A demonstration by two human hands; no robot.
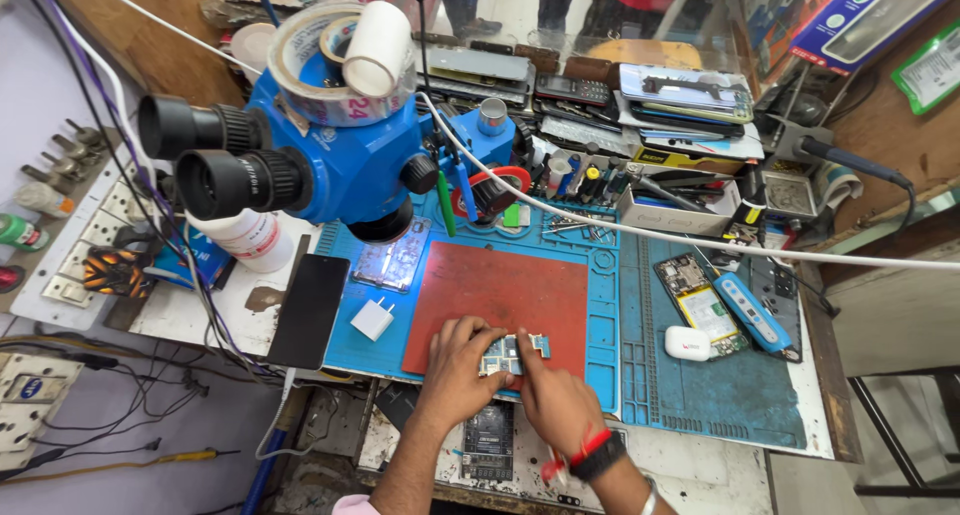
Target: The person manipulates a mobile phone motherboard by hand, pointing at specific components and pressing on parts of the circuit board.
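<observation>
Leftmost, along the desk's [700, 470] left edge, sat a white switchboard [85, 250] with a tangle of wires; just right of it rose a blue microscope [330, 140] with black eyepieces, rolls of tape [345, 60] stacked on top. Below it a black phone [309, 310] lay face down at the left edge of the blue work mat [700, 395], a white charger cube [373, 319] just beside it; a red pad [500, 295] covered the mat's middle. At that pad's near edge lay a small circuit board [512, 353] — the left hand [458, 367] was pressed flat on its left end, fingers spread, while the right hand [556, 400] pinched its near right side with a fingertip on top; the two hands were close together, both touching the board. Rightward, a white earbud case [687, 343] sat on the mat, near an opened phone [702, 303] and a blue handheld tool [752, 312]; the far edge held stacked phones [685, 93] — crowded.
</observation>
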